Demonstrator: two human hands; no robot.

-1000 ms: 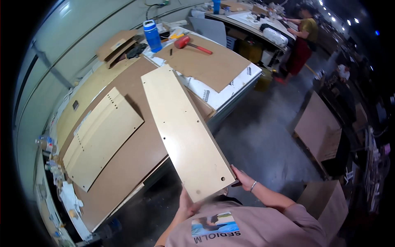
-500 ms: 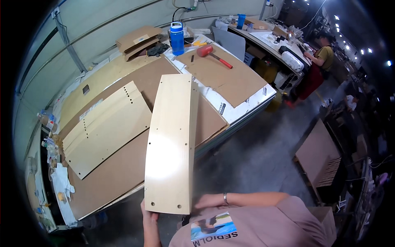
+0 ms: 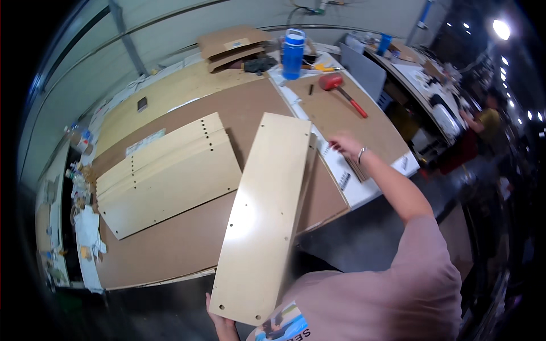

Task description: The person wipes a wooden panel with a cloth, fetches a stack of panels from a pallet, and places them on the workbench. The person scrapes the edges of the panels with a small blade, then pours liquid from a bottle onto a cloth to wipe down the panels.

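A long pale wooden panel (image 3: 261, 210) with drilled holes slants up from near my body over the worktable. An edge piece runs along its right side. My left hand (image 3: 220, 318) is closed on the panel's near left corner, its fingers partly hidden beneath. My right hand (image 3: 346, 146) is stretched forward above the white strip beside the brown sheet, right of the panel. Its fingers are bent and slightly blurred; whether they hold anything is not clear. Beyond it, a red-headed mallet (image 3: 331, 82) with a red and black handle lies on the brown sheet (image 3: 307, 108).
Several pale drilled boards (image 3: 170, 176) lie overlapped on the brown-covered table (image 3: 142, 264) at left. At the back stand a blue bottle (image 3: 292, 59) and folded cardboard (image 3: 233, 45). A second bench (image 3: 418, 77), with a person (image 3: 486, 119) beside it, is at the far right.
My right hand has moved from near my body forward and out over the table. The panel's far end now leans further right, with my left hand still at its near end. The view has shifted.
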